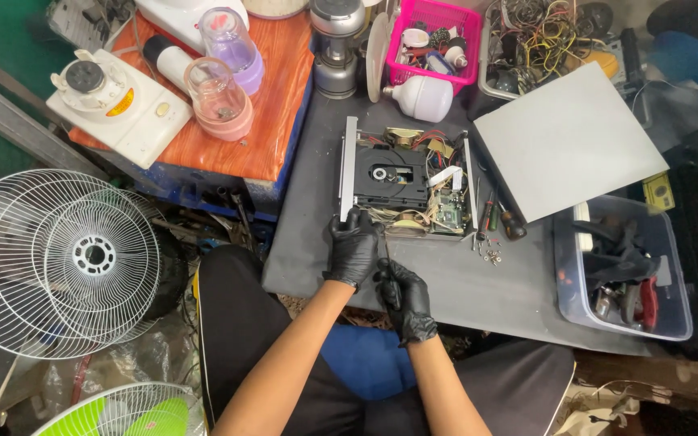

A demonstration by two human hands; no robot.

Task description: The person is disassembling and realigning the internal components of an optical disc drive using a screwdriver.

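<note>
An opened disc player (407, 182) with its cover off lies on the grey work table (478, 282), showing a black disc tray, wires and circuit boards. My left hand (352, 246), in a black glove, grips the player's near left corner. My right hand (407, 300), also gloved in black, is closed around the dark handle of a screwdriver (384, 257) whose shaft points up toward the player's front edge. The removed grey cover panel (569, 139) rests at an angle to the right of the player.
Two screwdrivers (501, 218) and loose screws (492, 256) lie right of the player. A plastic tool bin (625, 270) sits at the right, a pink basket (435, 40) and bulb (423, 98) behind. Blender jars (220, 97) stand on an orange board; fan grilles (58, 258) lie left.
</note>
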